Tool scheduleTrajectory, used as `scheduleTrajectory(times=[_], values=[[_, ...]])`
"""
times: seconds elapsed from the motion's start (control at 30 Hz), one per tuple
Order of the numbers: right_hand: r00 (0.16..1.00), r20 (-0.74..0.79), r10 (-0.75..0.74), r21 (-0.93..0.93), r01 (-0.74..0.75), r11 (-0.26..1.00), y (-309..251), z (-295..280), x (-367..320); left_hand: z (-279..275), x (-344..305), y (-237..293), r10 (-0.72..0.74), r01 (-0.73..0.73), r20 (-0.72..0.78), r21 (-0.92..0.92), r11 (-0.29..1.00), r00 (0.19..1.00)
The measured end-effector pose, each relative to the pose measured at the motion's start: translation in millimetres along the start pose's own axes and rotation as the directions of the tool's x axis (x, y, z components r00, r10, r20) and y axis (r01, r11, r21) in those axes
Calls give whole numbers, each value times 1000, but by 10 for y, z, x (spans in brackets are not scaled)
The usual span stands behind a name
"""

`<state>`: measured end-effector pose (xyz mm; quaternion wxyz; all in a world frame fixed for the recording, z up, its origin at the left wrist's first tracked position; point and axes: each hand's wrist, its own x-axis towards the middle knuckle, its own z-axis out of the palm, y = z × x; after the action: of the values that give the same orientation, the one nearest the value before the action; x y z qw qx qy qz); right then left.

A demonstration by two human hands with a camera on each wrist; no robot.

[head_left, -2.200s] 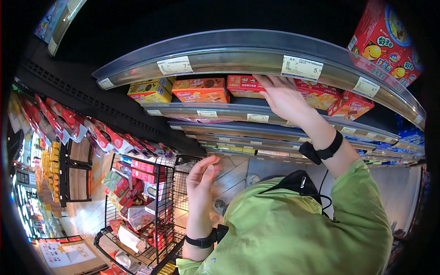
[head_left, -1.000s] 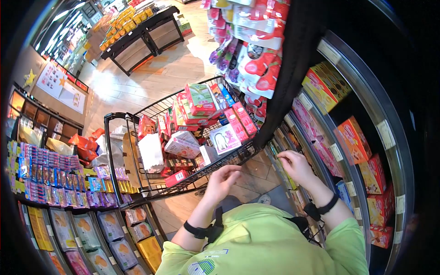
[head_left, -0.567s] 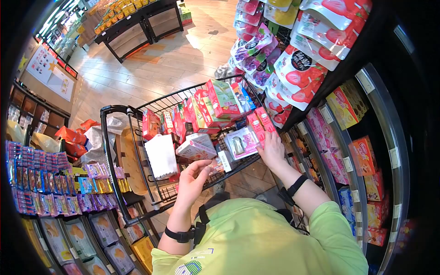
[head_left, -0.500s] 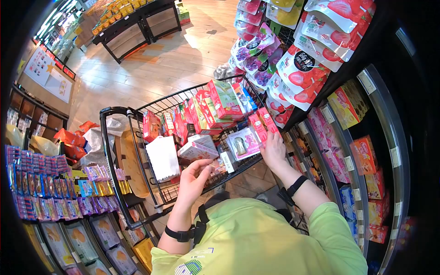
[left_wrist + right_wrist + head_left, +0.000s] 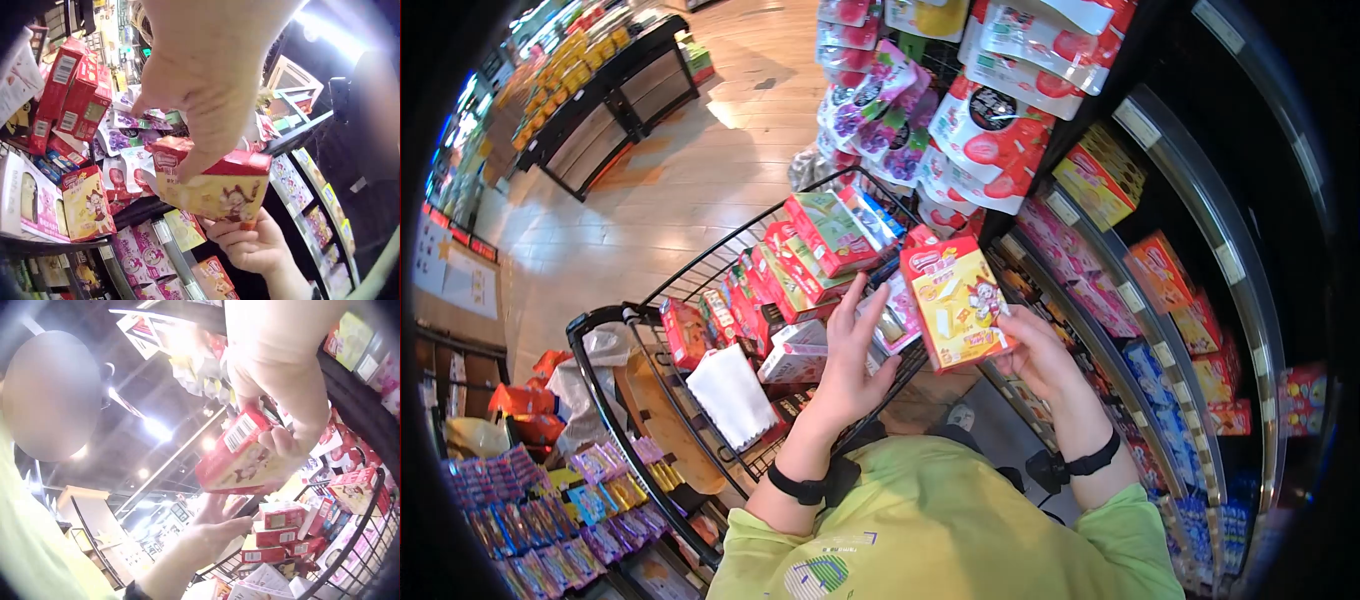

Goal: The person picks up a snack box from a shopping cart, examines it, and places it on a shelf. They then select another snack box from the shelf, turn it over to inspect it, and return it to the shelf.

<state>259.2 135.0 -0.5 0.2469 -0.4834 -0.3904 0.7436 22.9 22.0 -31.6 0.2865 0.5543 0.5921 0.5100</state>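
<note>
Right fingers (image 5: 234,239) gripping red-yellow box (image 5: 215,195), shelved boxes (image 5: 148,251)

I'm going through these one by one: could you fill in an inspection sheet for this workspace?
Surface: black wire cart loaded with packages; wood-look floor beyond.
Job's things: red-and-yellow box, raised in the right hand; whether over or beside the cart is unclear.
Clutter: red-and-green box and white package among the cart's load.
Hands: right grips the box; left hand has spread fingers near it, contact unclear.
Cables: possible dark cord below the right wristband, too small to confirm.
Surroundings: stocked shelves at right; hanging fruit pouches ahead.
</note>
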Motion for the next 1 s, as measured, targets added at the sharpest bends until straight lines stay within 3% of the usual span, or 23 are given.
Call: scheduleTrajectory(times=[0.07, 0.13, 0.2, 0.23, 0.27, 0.33, 0.57, 0.67, 0.73, 0.77, 0.83, 1.0], values=[[1000, 1, 12, 44, -12, 999, -92, 142, -268, 99, 108, 63, 246, -255, 70, 301, 919, 967], [997, 68, 40, -47, -36, 998, -173, 240, -483, 188, 161, 62, 294, -311, 101, 270, 911, 950], [998, 48, 42, -116, -37, 993, -152, 222, -571, 231, 234, 36, 326, -353, 246, 76, 933, 913], [1000, 4, 27, -165, -26, 986, -165, 219, -616, 266, 236, 74, 340, -362, 226, 61, 930, 913], [999, -36, 11, -216, -18, 976, -177, 220, -657, 304, 225, 74, 342, -365, 242, 58, 929, 908], [998, -66, 9, -224, -24, 974, -177, 218, -716, 362, 192, 38, 290, -267, 288, -118, 956, 913], [996, -85, 15, -215, -33, 976, -145, 157, -777, 424, 150, 73, 298, -273, 291, -123, 954, 909], [1000, -4, -29, -187, 27, 982, -100, 84, -744, 438, 114, 84, 256, -232, 268, -117, 966, 929], [995, 19, -94, -224, 96, 970, -52, 38, -721, 450, 62, 92, 102, -84, 245, -85, 993, 964], [995, 19, -96, -221, 98, 970, -46, 51, -722, 451, 46, 113, 104, -86, 246, -82, 993, 964], [988, 37, -152, -188, 156, 970, -23, 124, -719, 455, 27, 171, 280, -315, 159, 284, 905, 947], [965, -21, -260, 16, 260, 965, 54, 355, -682, 546, -28, 229, 416, -410, 85, 426, 806, 905]])
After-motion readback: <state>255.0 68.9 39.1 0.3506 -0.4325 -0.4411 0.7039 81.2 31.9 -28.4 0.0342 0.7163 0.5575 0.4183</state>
